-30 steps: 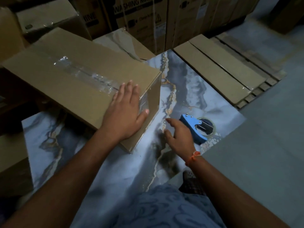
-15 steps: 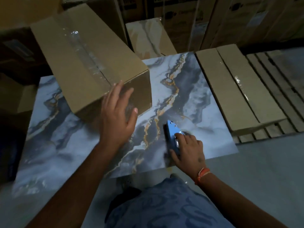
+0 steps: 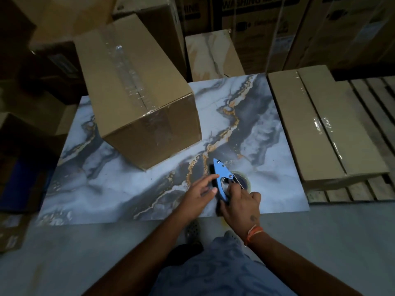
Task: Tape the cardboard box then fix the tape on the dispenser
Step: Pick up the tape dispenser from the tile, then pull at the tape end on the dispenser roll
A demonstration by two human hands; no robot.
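Head view: cardboard box (image 3: 136, 90) sits on the marbled slab (image 3: 267, 133) with clear tape along its top seam and down the near end, so I judge taping done and the dispenser fix is the step in hand. My right hand (image 3: 241, 204) is closed around the rear of the blue tape dispenser (image 3: 222, 178) near the slab's front edge; my left hand (image 3: 198, 193) is open, fingers spread, touching its side, gripping nothing. Next move likely needs the left fingers to find the loose tape end and feed it toward the nose, though I can't see that end.
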